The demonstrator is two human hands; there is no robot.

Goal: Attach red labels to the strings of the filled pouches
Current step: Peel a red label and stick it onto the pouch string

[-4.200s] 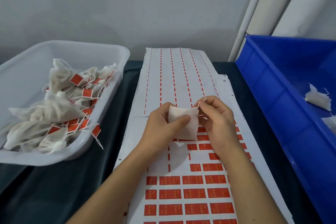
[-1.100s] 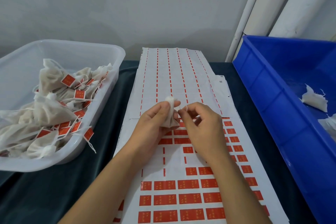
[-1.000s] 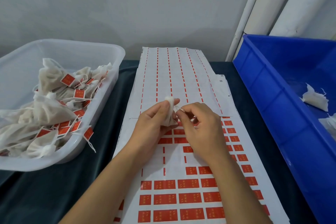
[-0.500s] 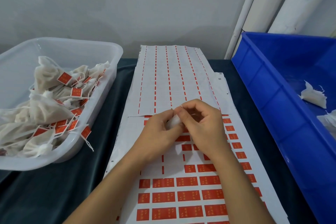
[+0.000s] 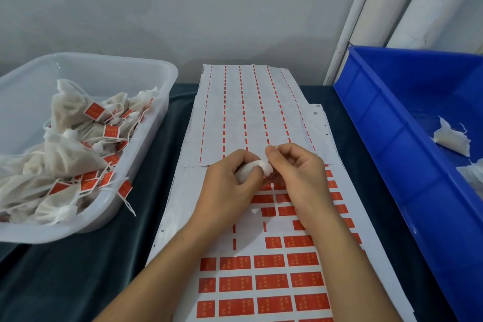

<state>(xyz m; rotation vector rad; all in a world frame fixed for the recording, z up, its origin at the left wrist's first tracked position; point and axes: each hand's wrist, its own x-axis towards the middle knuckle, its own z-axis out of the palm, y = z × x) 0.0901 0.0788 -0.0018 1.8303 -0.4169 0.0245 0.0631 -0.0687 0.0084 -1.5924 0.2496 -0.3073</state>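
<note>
In the head view, a white pouch (image 5: 248, 171) is gripped in the curled left hand (image 5: 230, 185) above the label sheet (image 5: 261, 269) while its top is pinched by the right hand (image 5: 295, 175), so the drawstring step seems underway, and a red label must be peeled next.

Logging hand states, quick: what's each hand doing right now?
Left hand: grips the pouch.
Right hand: fingers curled, pinching at the pouch's gathered top; the string itself is too small to make out.

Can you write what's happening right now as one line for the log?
left hand grips pouch | right hand pinches its top | over label sheet | no label on yet
</note>
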